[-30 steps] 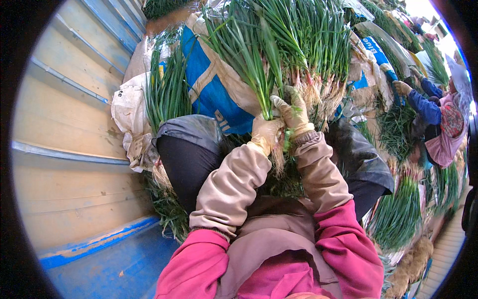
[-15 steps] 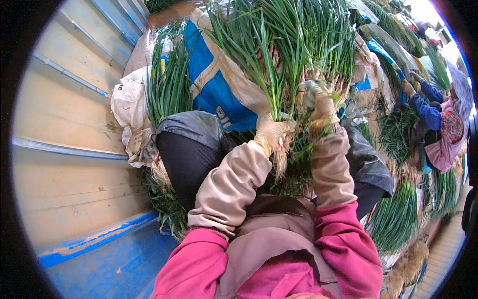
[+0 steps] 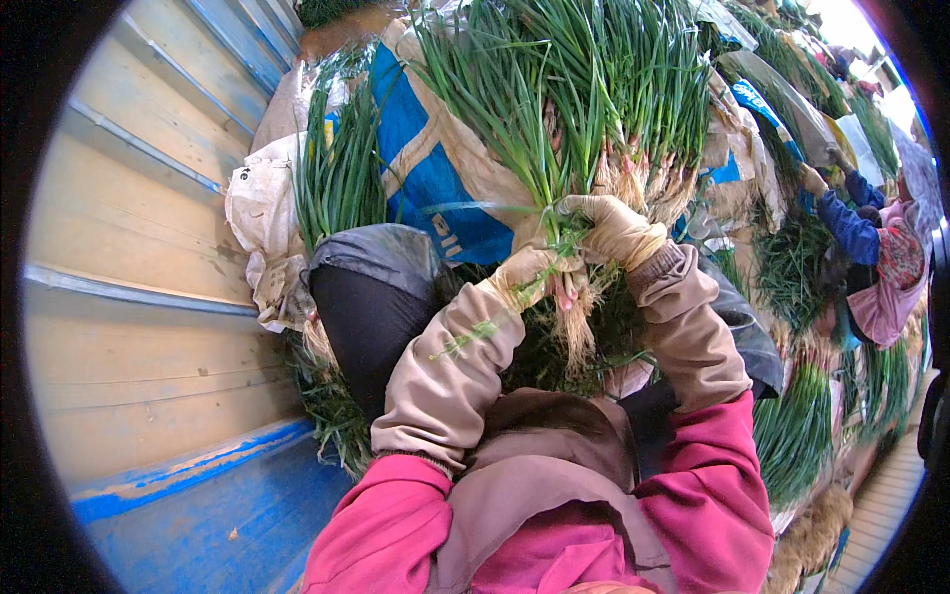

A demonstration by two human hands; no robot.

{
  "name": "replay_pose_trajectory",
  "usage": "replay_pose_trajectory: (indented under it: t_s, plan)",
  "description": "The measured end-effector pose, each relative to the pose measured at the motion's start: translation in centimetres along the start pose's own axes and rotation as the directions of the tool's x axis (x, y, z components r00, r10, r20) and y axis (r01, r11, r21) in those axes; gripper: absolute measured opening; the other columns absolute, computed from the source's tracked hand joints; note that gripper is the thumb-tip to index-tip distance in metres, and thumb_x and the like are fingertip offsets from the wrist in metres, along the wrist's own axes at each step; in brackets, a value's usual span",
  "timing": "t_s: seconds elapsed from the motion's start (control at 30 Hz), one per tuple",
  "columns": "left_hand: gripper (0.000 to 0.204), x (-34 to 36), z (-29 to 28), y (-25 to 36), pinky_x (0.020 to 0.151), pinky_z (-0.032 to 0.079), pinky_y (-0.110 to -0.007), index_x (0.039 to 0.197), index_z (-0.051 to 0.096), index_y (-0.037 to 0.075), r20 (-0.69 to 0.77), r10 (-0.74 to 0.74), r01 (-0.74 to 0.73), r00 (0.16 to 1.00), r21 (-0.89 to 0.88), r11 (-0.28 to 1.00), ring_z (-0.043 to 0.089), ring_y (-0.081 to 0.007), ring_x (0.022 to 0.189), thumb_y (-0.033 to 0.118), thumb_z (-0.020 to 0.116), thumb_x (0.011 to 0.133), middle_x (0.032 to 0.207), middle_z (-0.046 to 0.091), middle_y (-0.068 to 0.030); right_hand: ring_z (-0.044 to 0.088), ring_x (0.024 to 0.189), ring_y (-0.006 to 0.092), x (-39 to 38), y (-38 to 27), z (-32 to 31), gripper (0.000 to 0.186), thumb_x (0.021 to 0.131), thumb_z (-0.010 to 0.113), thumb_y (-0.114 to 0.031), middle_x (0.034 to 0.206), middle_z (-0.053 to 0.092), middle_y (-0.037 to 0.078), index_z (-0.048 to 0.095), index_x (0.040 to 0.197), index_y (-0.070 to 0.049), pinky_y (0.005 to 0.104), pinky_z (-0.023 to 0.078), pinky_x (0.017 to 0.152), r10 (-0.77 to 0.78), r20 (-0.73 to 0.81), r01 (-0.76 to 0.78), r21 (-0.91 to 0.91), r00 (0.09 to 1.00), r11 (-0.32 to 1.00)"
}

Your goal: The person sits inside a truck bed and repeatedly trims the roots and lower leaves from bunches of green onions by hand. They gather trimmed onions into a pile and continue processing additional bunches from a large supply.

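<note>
Low in front of my knees, my gloved left hand (image 3: 529,274) is closed round a small bunch of green onions (image 3: 576,332). Pinkish-white bulbs and stringy pale roots hang below the fist, and long green leaves rise above it. Right beside it, my gloved right hand (image 3: 616,228) pinches leafy bits at the stems, just above the left hand; its fingertips are partly covered by greenery. Just beyond, a big pile of green onions (image 3: 653,94) lies with its roots toward me, on a blue and white woven sack (image 3: 465,213). Loose green scraps hang by my left sleeve.
A ribbed metal wall (image 3: 148,218) with a blue lower edge runs along the left. Another heap of green onions (image 3: 341,168) lies by a white sack (image 3: 262,213). At right, another person (image 3: 881,238) handles plants among more bundles (image 3: 797,426).
My right hand has left the far pile and come down and left to the bunch in my left hand. The bunch stays in the left hand, slightly shifted.
</note>
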State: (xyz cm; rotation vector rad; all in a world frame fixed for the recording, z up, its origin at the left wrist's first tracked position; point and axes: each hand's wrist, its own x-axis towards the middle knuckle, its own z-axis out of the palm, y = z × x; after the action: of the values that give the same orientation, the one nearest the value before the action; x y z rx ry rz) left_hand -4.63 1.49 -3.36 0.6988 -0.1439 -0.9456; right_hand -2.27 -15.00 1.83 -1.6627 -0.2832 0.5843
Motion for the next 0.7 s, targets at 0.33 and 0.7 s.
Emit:
replay_pose_trajectory:
  t_s: [0.33, 0.7]
  plan:
    - [0.015, 1.1, -0.3, -1.2, 0.045, 0.046, -0.031, 0.101, 0.050, 0.004, -0.219, 0.141, -0.153, 0.965, -0.038, 0.988, 0.053, -0.0190, 0.052, 0.004, 0.049, 0.086, 0.067, 0.054, -0.0093, 0.057, 0.082, 0.0360, -1.3, 0.1, 2.2, 0.034, 0.063, 0.068, -0.014, 0.091, 0.055, 0.015, 0.054, 0.094, -0.008, 0.0410, 0.049, 0.068, -0.454, -0.057, 0.207, -0.835, 0.889, 0.510]
    - [0.024, -0.1, 0.8, 2.0, 0.036, 0.033, -0.020, 0.101, 0.055, -0.002, -0.200, 0.102, -0.112, 0.974, -0.038, 0.993, 0.042, -0.0057, 0.043, 0.019, 0.054, 0.089, 0.072, 0.059, -0.0111, 0.056, 0.074, 0.0171, -1.3, 9.4, -0.4, 0.014, 0.078, 0.064, -0.007, 0.082, 0.061, 0.006, 0.060, 0.091, -0.005, 0.0287, 0.047, 0.067, -0.302, -0.757, -0.079, -0.421, 0.579, 0.904]
